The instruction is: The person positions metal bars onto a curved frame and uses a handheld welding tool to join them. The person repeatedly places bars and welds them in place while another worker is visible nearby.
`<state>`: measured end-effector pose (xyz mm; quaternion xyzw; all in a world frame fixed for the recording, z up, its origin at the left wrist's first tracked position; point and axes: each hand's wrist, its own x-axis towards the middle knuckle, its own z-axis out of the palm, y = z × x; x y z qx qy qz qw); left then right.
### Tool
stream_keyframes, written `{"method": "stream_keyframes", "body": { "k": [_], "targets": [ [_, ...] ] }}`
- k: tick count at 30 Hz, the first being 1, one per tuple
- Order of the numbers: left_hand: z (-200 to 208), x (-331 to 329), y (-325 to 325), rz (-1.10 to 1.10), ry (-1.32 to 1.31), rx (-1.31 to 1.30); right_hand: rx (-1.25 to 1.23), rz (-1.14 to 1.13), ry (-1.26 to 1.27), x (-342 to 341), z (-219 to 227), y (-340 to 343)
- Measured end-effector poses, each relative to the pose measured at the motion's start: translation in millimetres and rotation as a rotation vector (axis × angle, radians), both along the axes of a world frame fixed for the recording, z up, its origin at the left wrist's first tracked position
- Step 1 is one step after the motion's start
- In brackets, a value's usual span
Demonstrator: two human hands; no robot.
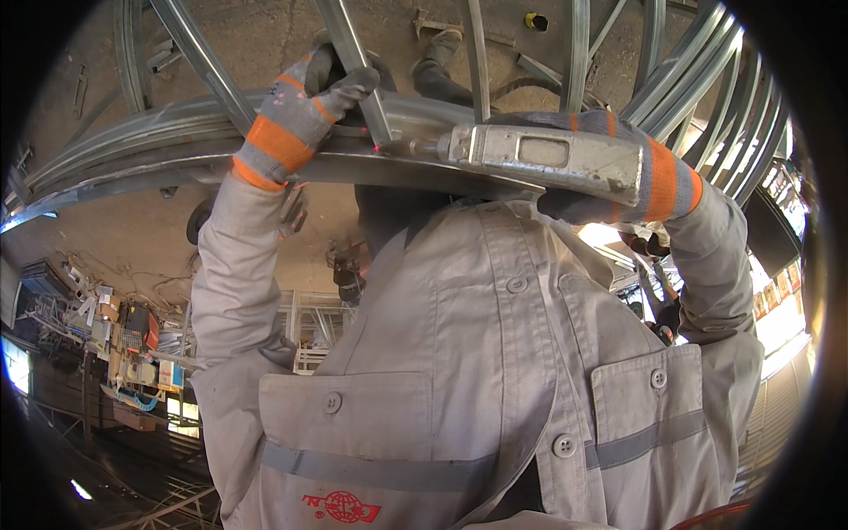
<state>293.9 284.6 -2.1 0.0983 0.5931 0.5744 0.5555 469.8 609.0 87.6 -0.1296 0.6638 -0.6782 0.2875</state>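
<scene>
My left hand (291, 119), in a grey glove with orange bands and dark fingertips, is closed around a narrow metal bar (346, 40) near its lower end. That end meets a long curved metal rail (424, 172) running across in front of my chest. My right hand (658, 177), gloved the same way, wraps a silver handheld laser welding gun (601, 163). Its nozzle (427, 147) points left at the joint, a short way from the bar's end. A small red light spot shows there. The gun's body hides part of my right fingers.
More metal bars (474, 53) stand along the rail, with bundled curved profiles (698, 62) at the right. A dark boot (437, 57) rests on the concrete floor (265, 35) beyond, near a yellow cup-like object (535, 21). Boxes and equipment (132, 327) fill the left; a person (662, 318) shows partly at the right.
</scene>
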Motion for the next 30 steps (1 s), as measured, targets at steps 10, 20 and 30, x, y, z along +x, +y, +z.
{"method": "stream_keyframes", "body": {
  "k": [10, 20, 30],
  "targets": [
    [32, -5, 12, -0.111, 0.122, -0.297, -0.039, 0.053, 0.007, -11, 9, 3],
    [21, -4, 9, -0.238, 0.600, -0.465, -0.012, -0.027, -0.023, -8, 12, 0],
    [28, -4, 13, -0.222, 0.554, -0.432, -0.019, 0.015, -0.012, -4, 12, 4]
  ]
}}
